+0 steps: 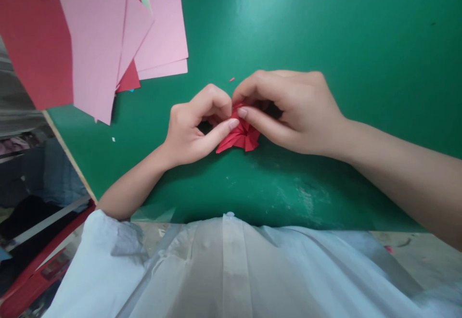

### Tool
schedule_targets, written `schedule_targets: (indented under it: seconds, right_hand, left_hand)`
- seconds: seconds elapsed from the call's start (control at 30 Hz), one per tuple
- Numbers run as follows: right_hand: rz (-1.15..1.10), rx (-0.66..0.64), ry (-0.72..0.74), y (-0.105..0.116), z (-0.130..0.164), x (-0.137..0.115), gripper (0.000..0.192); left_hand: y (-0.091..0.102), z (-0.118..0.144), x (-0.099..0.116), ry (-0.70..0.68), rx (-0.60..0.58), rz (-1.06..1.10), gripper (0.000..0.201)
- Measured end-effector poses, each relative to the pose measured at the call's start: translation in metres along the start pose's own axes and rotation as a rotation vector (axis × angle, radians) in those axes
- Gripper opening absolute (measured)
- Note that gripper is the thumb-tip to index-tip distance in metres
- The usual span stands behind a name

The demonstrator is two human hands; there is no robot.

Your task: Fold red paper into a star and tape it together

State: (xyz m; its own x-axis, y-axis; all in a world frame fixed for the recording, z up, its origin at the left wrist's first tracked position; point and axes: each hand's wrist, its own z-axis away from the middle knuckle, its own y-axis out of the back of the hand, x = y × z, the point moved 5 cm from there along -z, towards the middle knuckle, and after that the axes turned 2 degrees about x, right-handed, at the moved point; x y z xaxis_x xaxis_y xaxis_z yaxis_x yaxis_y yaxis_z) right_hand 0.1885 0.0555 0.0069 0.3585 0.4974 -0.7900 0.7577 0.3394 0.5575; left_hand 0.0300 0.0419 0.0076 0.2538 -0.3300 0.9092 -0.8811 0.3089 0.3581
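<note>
Red folded paper (pixel 240 137) sits pinched tight between left hand (pixel 193 128) and right hand (pixel 288 108), below the pink sheets (pixel 108 34) on the green table (pixel 361 44).

Red folded paper (pixel 240 137) (creased), green table (pixel 361 44), pink sheets (pixel 97 34) over red sheet (pixel 32 48).

The head camera is looking steeply down from just above the person's chest, facing the far edge of the green table (pixel 361 44). It is sitting close, and the table's near edge is crossing low in the picture.
</note>
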Motion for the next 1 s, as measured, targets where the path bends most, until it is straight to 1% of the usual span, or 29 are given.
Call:
schedule_targets:
  seconds: [0.17,0.2,0.23,0.3,0.33,0.37,0.43,0.5,0.6,0.77,0.9,1.0]
  right_hand:
    - [-0.017,-0.045,0.021,0.0,-0.0005,-0.0019,0.011]
    - [-0.01,-0.05,0.022,-0.0001,-0.0005,-0.0024,0.013]
    - [-0.001,-0.055,0.023,-0.0005,-0.0004,-0.0027,0.015]
    - [0.018,-0.065,0.02,-0.0017,-0.0001,-0.0028,0.019]
    - [0.025,-0.068,0.018,-0.0023,0.0,-0.0025,0.02]
    - [0.026,-0.07,0.017,-0.0028,0.0001,-0.0022,0.02]
    - [0.015,-0.068,0.02,-0.0032,0.0002,-0.0017,0.019]
    - [-0.009,-0.064,0.018,-0.0029,0.0,-0.0015,0.017]
    - [-0.06,-0.06,-0.005,-0.0018,-0.0007,-0.0015,0.017]
    - [-0.12,-0.072,-0.054,-0.001,-0.0016,-0.003,0.017]
    - [-0.122,-0.079,-0.057,-0.0008,-0.0011,-0.0041,0.015]
    - [-0.109,-0.067,-0.056,0.0001,-0.0008,-0.0037,0.016]
  left_hand:
    - [0.0011,0.0005,-0.0018,0.0,0.033,-0.016,0.009]
    - [0.0016,-0.0002,-0.0014,-0.024,0.047,-0.018,0.008]
    - [0.002,-0.0012,-0.0007,-0.056,0.059,-0.021,0.007]
    - [0.0029,-0.0029,0.0033,-0.176,0.078,-0.002,0.012]
    - [0.0029,-0.0037,0.0045,-0.214,0.074,-0.002,0.015]
    - [0.003,-0.0035,0.0077,-0.289,0.071,0.03,0.017]
    - [0.0021,-0.0051,0.0027,-0.181,0.054,-0.019,0.014]
    - [0.0029,-0.0039,0.0038,-0.187,0.073,-0.024,0.013]
    - [0.0023,-0.0019,0.0018,-0.15,0.075,-0.029,0.012]
    - [0.0037,0.0001,0.0015,-0.159,0.07,-0.051,0.018]
    - [0.0047,0.0006,0.0031,-0.102,0.033,-0.131,0.012]
    - [0.0034,0.0001,0.0049,-0.112,0.01,-0.253,0.004]
